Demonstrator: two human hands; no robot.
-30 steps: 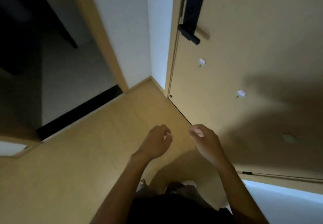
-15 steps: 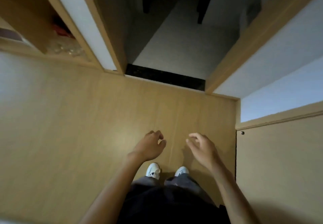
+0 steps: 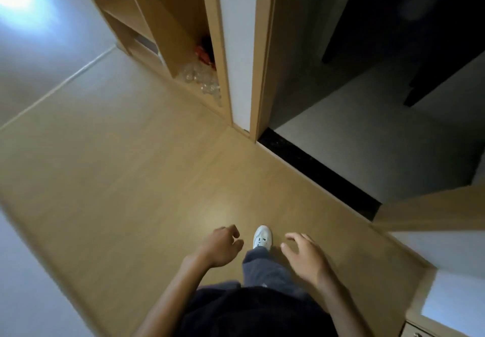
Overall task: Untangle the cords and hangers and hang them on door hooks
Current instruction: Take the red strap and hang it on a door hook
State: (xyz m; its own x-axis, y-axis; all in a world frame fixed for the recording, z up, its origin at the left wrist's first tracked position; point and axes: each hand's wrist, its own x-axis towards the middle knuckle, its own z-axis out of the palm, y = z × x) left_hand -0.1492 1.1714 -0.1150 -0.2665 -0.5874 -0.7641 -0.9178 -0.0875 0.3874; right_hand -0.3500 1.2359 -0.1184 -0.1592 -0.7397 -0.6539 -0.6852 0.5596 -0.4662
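Cords and hangers appear nowhere in this view, and neither do the door hooks. The likely risk from here is wasted effort if the person walks on with the tangle out of sight, or a foot catching on the dark threshold strip [image 3: 315, 171] in the dim light. The left hand [image 3: 219, 247] hangs with its fingers loosely curled, holding and touching nothing. The right hand [image 3: 305, 256] is spread wider, fingers relaxed and apart, and is also empty. Between the hands and below them, a white shoe [image 3: 262, 237] steps onto the wooden floor [image 3: 131, 179]. Farther out, an open shelf unit [image 3: 170, 34] holds clear glassy items [image 3: 202, 79] and something red [image 3: 204, 53], both too blurred to name. To its right, a doorway opens on a dark room.
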